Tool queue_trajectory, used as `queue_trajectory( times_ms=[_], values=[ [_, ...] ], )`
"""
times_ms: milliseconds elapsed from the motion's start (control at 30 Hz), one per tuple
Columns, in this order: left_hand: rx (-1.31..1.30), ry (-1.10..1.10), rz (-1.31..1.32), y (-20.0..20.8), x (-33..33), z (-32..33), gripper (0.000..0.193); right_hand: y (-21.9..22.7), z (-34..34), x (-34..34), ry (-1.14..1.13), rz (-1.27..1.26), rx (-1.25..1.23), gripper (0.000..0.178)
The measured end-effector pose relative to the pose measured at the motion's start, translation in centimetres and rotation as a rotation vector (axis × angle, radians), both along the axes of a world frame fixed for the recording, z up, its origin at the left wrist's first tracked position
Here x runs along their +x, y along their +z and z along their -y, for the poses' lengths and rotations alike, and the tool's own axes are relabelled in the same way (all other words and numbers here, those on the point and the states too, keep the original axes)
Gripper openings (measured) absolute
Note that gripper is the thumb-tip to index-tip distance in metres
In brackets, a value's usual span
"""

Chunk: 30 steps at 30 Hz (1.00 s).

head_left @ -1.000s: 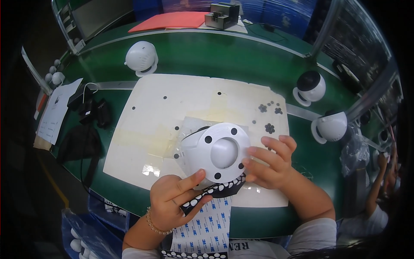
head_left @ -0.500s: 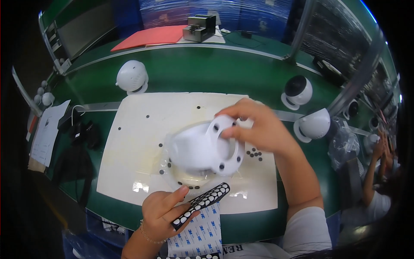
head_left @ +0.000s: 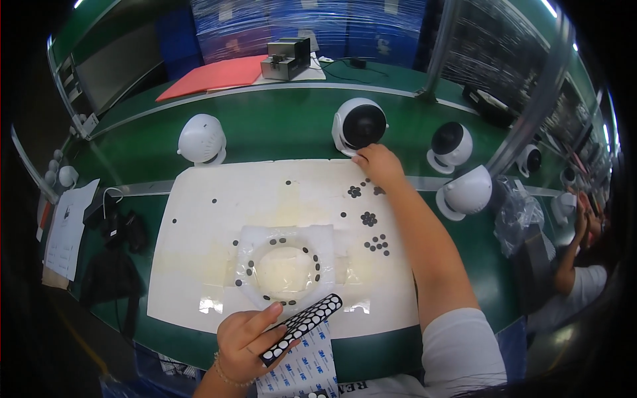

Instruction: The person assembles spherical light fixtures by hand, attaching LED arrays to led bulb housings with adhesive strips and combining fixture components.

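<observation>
My right hand [head_left: 383,167] reaches far forward, its fingers closed on the round base of a white security camera [head_left: 362,125] with a black front. That camera stands upright on the green table behind the white board [head_left: 192,265]. Near the front edge, my left hand [head_left: 244,339] grips a folded black sheet of round pads [head_left: 306,326] with white dots; its blue-printed backing [head_left: 306,366] hangs below. Between the hands sits a translucent square holder [head_left: 324,239] with a round opening, ringed by small black pads.
More white cameras stand at the back left [head_left: 202,138] and on the right [head_left: 451,147]. Loose black dots [head_left: 369,218] lie clustered on the board. Plastic bags [head_left: 514,215], a black adapter [head_left: 113,225] and a paper sheet [head_left: 70,229] flank it. A co-worker's arm [head_left: 569,255] shows at far right.
My right hand has carried the camera from above the holder to the table's back, turning it from base-up to upright. My left hand keeps the pad sheet in nearly the same place.
</observation>
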<state>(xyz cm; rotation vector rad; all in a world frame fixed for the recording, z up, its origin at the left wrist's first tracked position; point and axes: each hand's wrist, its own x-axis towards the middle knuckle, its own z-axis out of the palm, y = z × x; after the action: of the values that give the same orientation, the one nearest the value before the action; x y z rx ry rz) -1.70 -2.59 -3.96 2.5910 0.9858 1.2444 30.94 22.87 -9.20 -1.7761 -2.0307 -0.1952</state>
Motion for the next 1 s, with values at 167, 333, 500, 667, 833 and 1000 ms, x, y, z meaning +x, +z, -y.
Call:
queue_trajectory(
  times_ms=[167, 333, 500, 667, 833, 1000],
  values=[
    [0.007, -0.009, 0.007, 0.2, 0.1, 0.0, 0.025, -1.9, 0.9, 4.8, -0.302, -0.164, 0.073, 0.053],
    [-0.025, -0.003, 0.003, 0.3, 0.4, 0.0, 0.025, -1.9, 2.2, 10.8, -0.893, -0.129, -0.016, 0.064],
    [-0.042, -0.013, 0.021, 0.6, 0.5, -0.4, 0.029, -0.9, 4.8, 12.7, -0.869, 0.129, 0.145, 0.044],
    [-0.119, -0.144, 0.025, 0.9, 0.7, -0.4, 0.039, 1.4, 7.2, 13.3, -0.572, 0.110, 0.290, 0.020],
    [-0.177, -0.141, -0.010, 1.2, 0.5, -0.6, 0.040, 8.5, 10.9, 3.1, -0.147, -0.344, 0.450, 0.028],
    [-0.193, -0.222, -0.006, 0.0, -0.2, -0.6, 0.042, 13.0, 16.2, -6.6, 0.366, -1.211, -0.270, 0.026]
  ],
)
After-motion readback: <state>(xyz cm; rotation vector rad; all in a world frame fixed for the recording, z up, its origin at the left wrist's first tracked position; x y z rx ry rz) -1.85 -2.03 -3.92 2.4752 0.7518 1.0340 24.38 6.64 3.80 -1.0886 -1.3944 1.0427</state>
